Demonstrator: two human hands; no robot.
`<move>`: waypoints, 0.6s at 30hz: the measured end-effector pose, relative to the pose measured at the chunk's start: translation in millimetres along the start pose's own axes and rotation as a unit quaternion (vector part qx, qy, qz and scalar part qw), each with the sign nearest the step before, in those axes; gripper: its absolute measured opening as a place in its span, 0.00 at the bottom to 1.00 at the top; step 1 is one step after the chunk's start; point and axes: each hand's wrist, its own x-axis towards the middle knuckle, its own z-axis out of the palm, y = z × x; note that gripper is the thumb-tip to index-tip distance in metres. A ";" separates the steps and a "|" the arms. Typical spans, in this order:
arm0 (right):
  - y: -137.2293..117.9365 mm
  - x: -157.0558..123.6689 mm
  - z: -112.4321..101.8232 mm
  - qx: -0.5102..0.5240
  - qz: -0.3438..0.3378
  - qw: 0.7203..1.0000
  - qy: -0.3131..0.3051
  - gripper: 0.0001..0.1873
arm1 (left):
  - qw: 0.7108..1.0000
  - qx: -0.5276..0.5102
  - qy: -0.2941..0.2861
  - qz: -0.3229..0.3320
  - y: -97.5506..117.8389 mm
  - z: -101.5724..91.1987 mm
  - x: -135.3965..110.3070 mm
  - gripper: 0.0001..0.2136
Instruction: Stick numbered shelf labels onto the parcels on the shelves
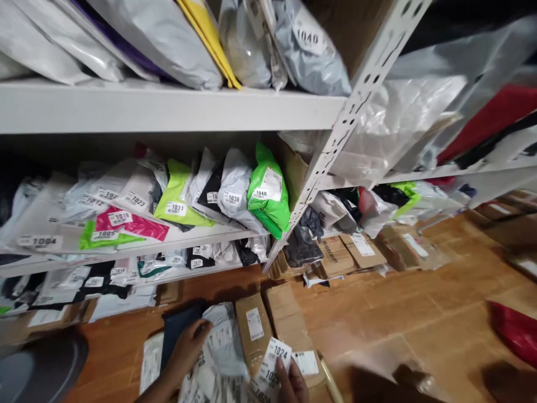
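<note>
My left hand (187,350) reaches into a pile of grey and white mailer bags (222,347) on the floor, its fingers curled on a grey bag next to a dark blue parcel (180,324). My right hand (291,383) at the bottom edge pinches a strip of white number labels (274,361); the top ones read 1024 and 1023. A brown cardboard box (254,330) with a white label lies just behind the labels.
A white metal shelf rack (168,109) holds rows of numbered parcels, among them a green bag marked 1040 (268,196). Cardboard boxes (348,252) lie under the right-hand rack. A red bag (516,330) lies at the right on the tiled floor.
</note>
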 end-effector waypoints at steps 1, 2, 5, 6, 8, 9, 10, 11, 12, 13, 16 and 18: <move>2.9 16.0 4.5 0.006 0.010 1.000 -0.010 0.22 | 1.000 -0.009 0.004 -0.013 3.3 3.8 21.6 0.15; 7.0 32.8 8.5 0.013 0.020 0.999 -0.024 0.23 | 1.000 -0.015 0.004 -0.021 6.1 9.7 45.0 0.15; 26.9 85.9 17.2 0.034 0.046 0.995 -0.081 0.23 | 1.000 -0.012 0.017 -0.020 6.8 36.2 125.1 0.18; 35.5 104.3 19.5 0.035 0.046 0.993 -0.101 0.23 | 0.999 -0.008 0.027 -0.021 4.4 46.4 153.7 0.19; 54.5 142.0 24.9 0.022 0.030 0.989 -0.144 0.23 | 0.998 0.003 0.063 -0.021 -2.4 66.1 208.9 0.19; 64.5 161.4 28.8 0.008 0.015 0.986 -0.165 0.23 | 0.996 0.010 0.084 -0.016 -6.0 75.0 233.4 0.19; 74.5 181.0 34.0 -0.005 -0.005 0.982 -0.186 0.23 | 0.994 0.016 0.107 -0.008 -9.3 83.3 254.6 0.19; 84.5 200.8 40.9 -0.019 -0.026 0.978 -0.207 0.22 | 0.991 0.024 0.130 0.003 -12.0 91.0 272.1 0.20; 94.3 220.6 49.5 -0.030 -0.049 0.972 -0.228 0.22 | 0.988 0.033 0.152 0.019 -14.3 98.1 285.6 0.20; 104.0 239.9 59.9 -0.039 -0.075 0.965 -0.249 0.22 | 0.984 0.042 0.170 0.039 -16.2 104.7 295.5 0.21; 130.8 290.4 98.3 -0.072 -0.165 0.929 -0.325 0.22 | 0.970 0.075 0.197 0.118 -20.8 118.4 310.4 0.18; 145.9 313.7 124.5 -0.094 -0.240 0.896 -0.361 0.20 | 0.960 0.095 0.204 0.168 -24.4 118.6 315.7 0.17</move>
